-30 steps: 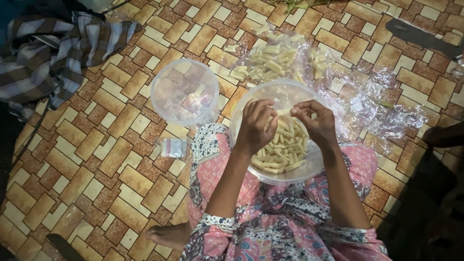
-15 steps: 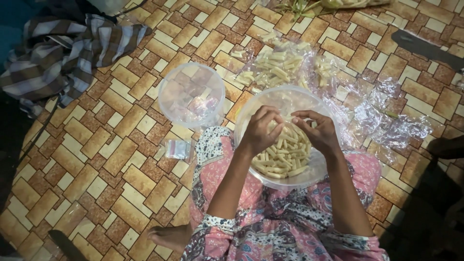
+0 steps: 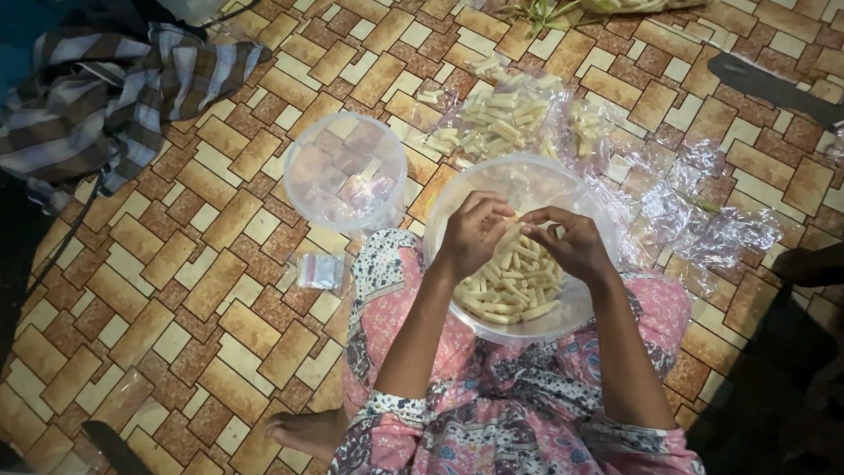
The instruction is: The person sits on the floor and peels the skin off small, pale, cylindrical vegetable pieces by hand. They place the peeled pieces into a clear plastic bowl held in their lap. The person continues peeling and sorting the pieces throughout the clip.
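From the head view we look down on our two hands meeting over a clear plastic bowl (image 3: 580,189) that rests on our lap. Our left hand (image 3: 473,236) and right hand (image 3: 573,244) pinch the same pale stick-shaped piece (image 3: 512,236) between fingertips and thumbs, so each grip is clenched on it, held just above the heap of like pieces (image 3: 510,290) lying in the bowl directly below the grip. To handle it well, we judge it best to keep the pinch light and close to the ends, work over the bowl so anything dropped lands inside, and keep the bowl level on the knees. Both forearms come in from below and angle inward, wrists bent down, knuckles up, fingers curled toward each other. Beyond the grip, further pieces lie on a crumpled clear plastic sheet (image 3: 677,198) spread on the tiled floor (image 3: 176,290). To the left of the grip stands a second clear, round container (image 3: 347,171), and nearer us on that side lies a small clear packet (image 3: 320,271). A striped cloth (image 3: 105,97) lies well apart at far left.
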